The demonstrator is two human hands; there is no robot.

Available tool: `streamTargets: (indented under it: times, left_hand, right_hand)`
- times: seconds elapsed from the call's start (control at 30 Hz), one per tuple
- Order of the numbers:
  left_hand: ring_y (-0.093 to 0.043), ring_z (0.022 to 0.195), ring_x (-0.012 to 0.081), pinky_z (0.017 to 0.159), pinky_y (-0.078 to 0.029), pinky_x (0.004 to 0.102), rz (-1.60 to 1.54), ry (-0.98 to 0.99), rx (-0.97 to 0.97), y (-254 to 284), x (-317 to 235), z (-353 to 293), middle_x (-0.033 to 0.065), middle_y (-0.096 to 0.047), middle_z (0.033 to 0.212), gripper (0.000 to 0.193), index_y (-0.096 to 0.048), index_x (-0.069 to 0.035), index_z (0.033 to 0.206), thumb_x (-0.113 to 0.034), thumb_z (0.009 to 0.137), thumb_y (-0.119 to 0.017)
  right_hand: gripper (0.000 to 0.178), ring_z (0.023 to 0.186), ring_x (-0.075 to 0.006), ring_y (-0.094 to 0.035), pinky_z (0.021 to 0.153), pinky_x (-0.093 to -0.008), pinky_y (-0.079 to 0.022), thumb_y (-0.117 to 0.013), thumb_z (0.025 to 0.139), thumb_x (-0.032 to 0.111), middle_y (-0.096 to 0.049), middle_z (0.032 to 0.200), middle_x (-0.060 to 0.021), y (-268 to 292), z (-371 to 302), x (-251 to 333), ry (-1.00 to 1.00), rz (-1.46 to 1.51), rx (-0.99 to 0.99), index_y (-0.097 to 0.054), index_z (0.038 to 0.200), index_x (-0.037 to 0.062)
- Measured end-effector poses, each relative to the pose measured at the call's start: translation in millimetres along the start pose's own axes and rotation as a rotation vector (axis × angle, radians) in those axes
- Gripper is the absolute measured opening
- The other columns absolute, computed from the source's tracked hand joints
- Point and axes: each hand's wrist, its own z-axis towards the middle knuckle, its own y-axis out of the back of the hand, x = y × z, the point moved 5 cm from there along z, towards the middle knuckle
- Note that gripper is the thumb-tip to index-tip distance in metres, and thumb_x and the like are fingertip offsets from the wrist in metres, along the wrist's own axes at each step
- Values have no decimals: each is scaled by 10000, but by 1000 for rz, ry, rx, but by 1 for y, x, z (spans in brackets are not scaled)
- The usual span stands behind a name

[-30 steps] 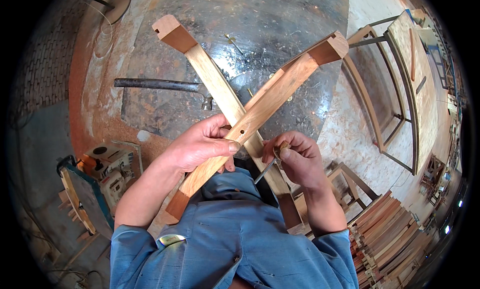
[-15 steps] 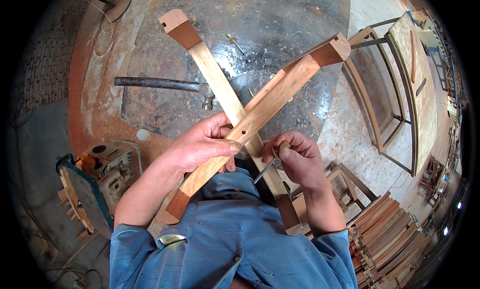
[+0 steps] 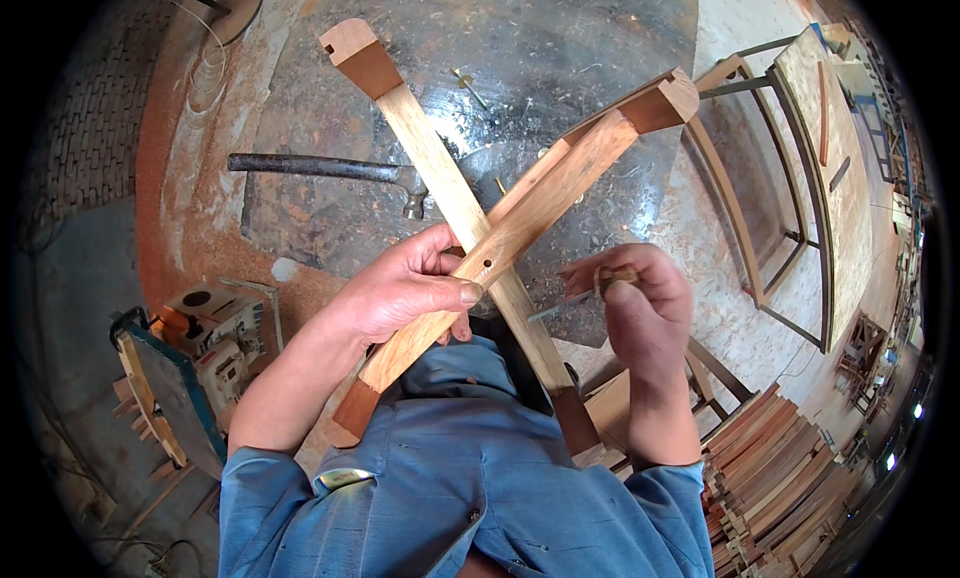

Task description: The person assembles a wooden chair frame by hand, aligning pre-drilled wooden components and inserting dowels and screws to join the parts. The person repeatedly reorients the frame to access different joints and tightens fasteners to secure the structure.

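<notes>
One hammer (image 3: 318, 168) lies on the worktop (image 3: 610, 38). The left hand (image 3: 400, 290) clamps the front bar (image 3: 555, 198) across the rear bar (image 3: 430, 138); the crossing looks made, the hole (image 3: 487, 264) unfilled. A bolt (image 3: 563, 306), outside it, sits pinched in the right hand's (image 3: 650, 296) fingers. No container is distinguishable.

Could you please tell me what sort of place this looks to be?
Probably a woodworking shop: a hammer lies nearby, a pile of wooden strips sits at lower right, and the left hand holds crossed wooden bars.
</notes>
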Motion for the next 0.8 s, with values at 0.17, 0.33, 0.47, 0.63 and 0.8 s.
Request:
streamTargets:
  times: [0.17, 0.33, 0.47, 0.63, 0.8]
  left_hand:
    - [-667, 622, 187, 496, -541, 269, -36, -16, 11, -2, 1, 1, 103, -620, 874, 437, -453, 15, 1208, -44, 832, -669]
    - [-663, 618, 188, 502, -539, 274, -19, -21, 6, -1, 2, 2, 106, -622, 875, 425, -457, 15, 1201, -30, 829, -657]
    - [-662, 617, 188, 498, -535, 272, -39, -36, 21, -1, 2, 2, 104, -624, 875, 413, -463, 10, 1192, -28, 829, -655]
    - [-662, 611, 185, 491, -533, 269, -27, -34, 8, -1, 2, 1, 95, -624, 864, 395, -474, 4, 1180, -30, 832, -659]
    - [-662, 608, 177, 486, -529, 258, -23, -29, 7, -1, 2, 1, 92, -632, 863, 388, -475, 1, 1185, -28, 841, -652]
  right_hand:
    - [179, 838, -226, -668, 724, -322, -533, -621, 826, -42, -668, 956, -141, -31, 10, 36, 311, -483, 53, -598, 993, 18]
    - [225, 826, -297, -665, 695, -336, -525, -645, 792, -30, -659, 941, -131, -47, 20, 31, 381, -694, 163, -603, 1007, 25]
    - [246, 808, -311, -652, 680, -352, -520, -658, 778, -32, -647, 924, -136, -54, 22, 33, 408, -749, 181, -600, 1011, 25]
    - [270, 790, -318, -641, 672, -373, -517, -691, 750, -15, -638, 905, -136, -58, 25, 33, 444, -811, 217, -597, 999, 24]
    - [300, 776, -291, -643, 663, -366, -514, -716, 710, 23, -627, 868, -119, -70, 28, 37, 555, -928, 262, -599, 986, 18]
